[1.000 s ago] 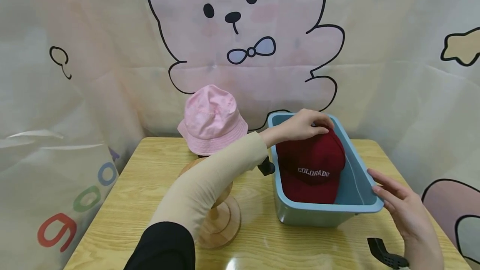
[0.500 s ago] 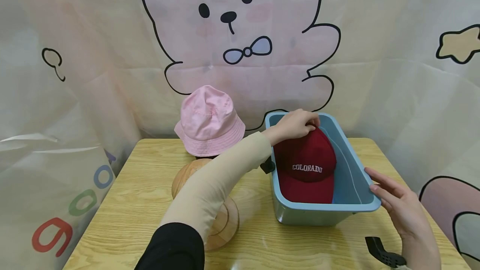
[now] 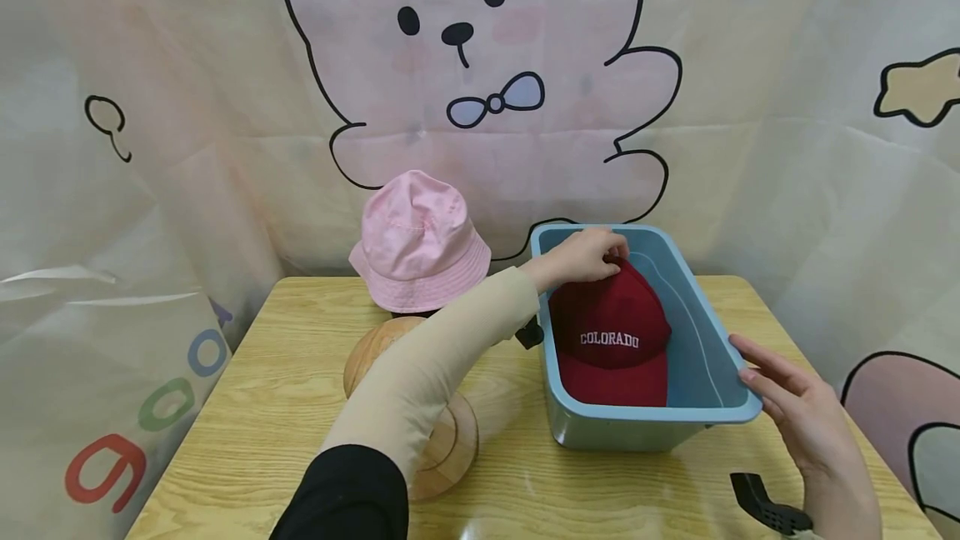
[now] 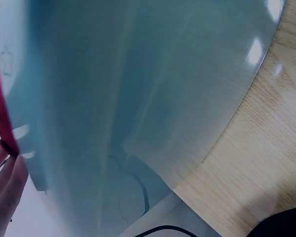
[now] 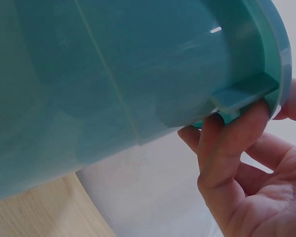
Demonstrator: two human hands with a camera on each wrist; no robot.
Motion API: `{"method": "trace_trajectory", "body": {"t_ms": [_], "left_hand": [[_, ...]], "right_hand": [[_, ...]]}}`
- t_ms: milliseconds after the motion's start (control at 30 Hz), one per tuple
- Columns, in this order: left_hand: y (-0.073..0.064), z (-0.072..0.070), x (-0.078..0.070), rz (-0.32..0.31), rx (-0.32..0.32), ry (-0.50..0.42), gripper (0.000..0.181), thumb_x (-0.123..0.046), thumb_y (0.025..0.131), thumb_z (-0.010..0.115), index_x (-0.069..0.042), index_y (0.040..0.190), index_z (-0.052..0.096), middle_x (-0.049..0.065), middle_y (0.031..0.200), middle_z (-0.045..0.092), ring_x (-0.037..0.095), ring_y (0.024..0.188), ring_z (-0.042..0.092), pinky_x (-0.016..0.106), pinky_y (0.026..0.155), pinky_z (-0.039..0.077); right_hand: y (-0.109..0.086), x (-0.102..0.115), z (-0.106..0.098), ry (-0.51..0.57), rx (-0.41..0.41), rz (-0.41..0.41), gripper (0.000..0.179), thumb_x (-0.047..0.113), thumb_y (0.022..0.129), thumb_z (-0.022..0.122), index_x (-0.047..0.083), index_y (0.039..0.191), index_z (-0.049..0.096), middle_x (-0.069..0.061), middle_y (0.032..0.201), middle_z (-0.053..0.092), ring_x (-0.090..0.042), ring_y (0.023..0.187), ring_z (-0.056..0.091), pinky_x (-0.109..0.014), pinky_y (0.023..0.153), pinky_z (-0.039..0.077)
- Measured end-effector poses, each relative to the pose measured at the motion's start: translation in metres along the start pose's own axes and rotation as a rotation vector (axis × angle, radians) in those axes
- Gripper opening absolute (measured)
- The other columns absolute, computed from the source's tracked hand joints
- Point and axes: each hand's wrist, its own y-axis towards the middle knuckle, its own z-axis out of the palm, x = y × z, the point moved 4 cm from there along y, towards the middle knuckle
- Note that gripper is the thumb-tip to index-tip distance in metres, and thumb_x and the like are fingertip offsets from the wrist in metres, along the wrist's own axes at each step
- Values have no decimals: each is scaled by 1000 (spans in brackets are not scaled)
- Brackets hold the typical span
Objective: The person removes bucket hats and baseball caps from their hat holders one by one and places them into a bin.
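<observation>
A dark red baseball cap with white "COLORADO" lettering sits inside the light blue plastic bin, its brim toward the bin's near side. My left hand reaches over the bin's left rim and pinches the cap's top back edge between thumb and fingers. In the left wrist view, those fingertips hold a red edge of the cap. At the near right corner, my right hand grips the bin's rim. The right wrist view has its fingers curled under the rim; the thumb is partly hidden.
A pink bucket hat sits on a stand at the back left. In front of it, a wooden stand is partly covered by my left sleeve. All rests on a wooden table before a printed curtain.
My left hand has moved left with the cap's back edge, and the cap has shifted left and turned a little inside the bin. My right hand keeps its hold on the rim.
</observation>
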Motion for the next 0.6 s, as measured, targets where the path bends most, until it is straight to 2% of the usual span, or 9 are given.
{"method": "trace_trajectory", "body": {"t_ms": [233, 433, 600], "left_hand": [[-1, 6, 1, -20, 101, 13, 34, -27, 93, 62, -15, 125, 59, 4, 119, 51, 11, 97, 51, 21, 83, 46], [-4, 10, -2, -58, 196, 1, 50, -31, 87, 70, -19, 132, 52, 3, 125, 46, 10, 104, 49, 20, 83, 47], [-8, 13, -2, -87, 268, 31, 59, -31, 84, 73, -22, 137, 48, 2, 130, 43, 10, 110, 46, 21, 85, 50]], "right_hand": [[1, 0, 0, 6, -3, 8, 45, -5, 96, 49, 14, 136, 56, 18, 118, 63, 1, 94, 65, -14, 75, 53], [2, -1, -1, 14, 2, 7, 46, -5, 96, 48, 14, 136, 55, 18, 118, 64, 0, 94, 66, -14, 75, 53], [2, -3, -2, 14, 11, 0, 46, -6, 96, 47, 14, 137, 54, 19, 120, 62, 1, 95, 65, -14, 75, 53]]}}
